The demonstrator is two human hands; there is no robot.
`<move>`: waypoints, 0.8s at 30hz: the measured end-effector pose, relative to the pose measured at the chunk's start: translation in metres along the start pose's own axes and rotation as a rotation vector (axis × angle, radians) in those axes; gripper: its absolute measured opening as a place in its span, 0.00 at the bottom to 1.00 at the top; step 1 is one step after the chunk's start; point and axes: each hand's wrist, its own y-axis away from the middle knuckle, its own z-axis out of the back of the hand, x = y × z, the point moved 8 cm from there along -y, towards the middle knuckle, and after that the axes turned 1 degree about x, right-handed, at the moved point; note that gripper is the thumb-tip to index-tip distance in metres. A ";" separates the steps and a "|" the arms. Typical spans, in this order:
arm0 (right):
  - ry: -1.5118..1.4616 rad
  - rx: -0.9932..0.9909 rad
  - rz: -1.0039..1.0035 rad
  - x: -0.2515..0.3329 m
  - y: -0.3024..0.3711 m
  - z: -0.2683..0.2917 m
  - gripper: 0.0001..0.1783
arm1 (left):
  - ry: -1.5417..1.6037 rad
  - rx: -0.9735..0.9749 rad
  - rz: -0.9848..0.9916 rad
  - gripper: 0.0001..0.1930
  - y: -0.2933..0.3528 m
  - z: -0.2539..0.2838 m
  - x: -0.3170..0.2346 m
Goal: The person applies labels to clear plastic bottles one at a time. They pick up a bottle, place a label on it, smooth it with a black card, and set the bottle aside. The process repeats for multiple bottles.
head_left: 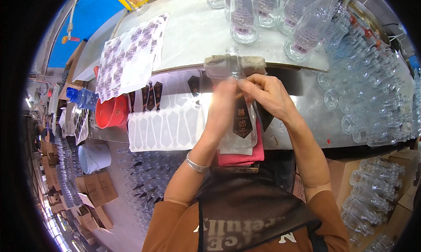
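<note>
A clear glass bottle (239,143) lies in front of me, its neck (233,54) pointing away and resting on a rolled beige cloth (256,64). On the bottle's upper face is a black tie-shaped label (241,116) with copper-coloured print. My left hand (223,100), smeared by motion, is over the left side of the bottle; its fingers cannot be made out. The thumb and bent fingers of my right hand (265,92) pinch at the label's top end by the bottle's shoulder. A dark pointed piece (265,119) shows below my right hand. Pink cloth (241,158) lies under the bottle.
Left of the bottle is a partly used sheet of tie-shaped labels (164,129). Beyond it are printed label sheets (131,54) and a red bucket (112,111). Labelled bottles (244,17) stand at the back; many bottles (364,89) lie stacked at right. A white bucket (94,158) stands lower left.
</note>
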 end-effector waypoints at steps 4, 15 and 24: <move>-0.049 0.026 -0.010 -0.004 -0.002 -0.004 0.29 | 0.006 -0.021 -0.020 0.29 0.001 0.001 0.001; 0.058 0.034 -0.026 -0.001 -0.010 0.001 0.29 | 0.103 0.028 0.000 0.26 0.002 -0.002 0.003; 0.042 0.050 -0.038 -0.004 -0.012 0.000 0.30 | 0.148 0.047 0.056 0.25 0.009 0.001 0.012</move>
